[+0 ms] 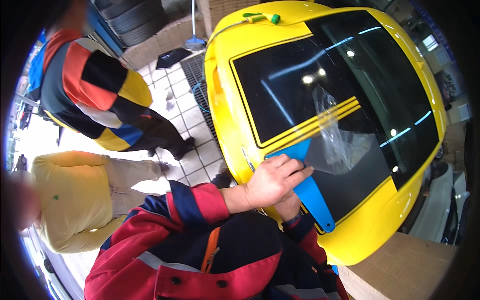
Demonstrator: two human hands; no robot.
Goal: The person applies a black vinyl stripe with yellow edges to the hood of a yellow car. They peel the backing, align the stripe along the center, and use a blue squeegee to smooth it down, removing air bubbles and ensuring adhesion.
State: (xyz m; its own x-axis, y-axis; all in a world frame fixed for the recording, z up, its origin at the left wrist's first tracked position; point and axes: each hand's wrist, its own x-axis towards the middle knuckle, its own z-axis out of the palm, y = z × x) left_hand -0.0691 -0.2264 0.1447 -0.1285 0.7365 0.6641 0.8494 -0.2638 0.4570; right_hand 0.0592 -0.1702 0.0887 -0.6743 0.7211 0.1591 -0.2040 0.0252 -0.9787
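Note:
A blue flat plastic squeegee (314, 197), with a tapering handle and a hole in its end, lies across the near edge of a yellow car panel (350, 245) with a glossy black surface. My left hand (276, 181) is closed on the squeegee near its wide end. Partly covered by the left one, my right hand (288, 206) is beside the squeegee at the panel's edge; its fingers are hidden. Yellow stripes (315, 122) run over the black surface beyond my hands. Crumpled clear plastic film (337, 142) lies across them.
A green spray nozzle (265, 18) rests on the panel's far left corner. Two people stand at the left, one in a multicoloured jacket (95, 90), one in a light yellow top (75, 200). A cardboard box (405, 267) is at the lower right; stacked tyres (132, 20) stand behind.

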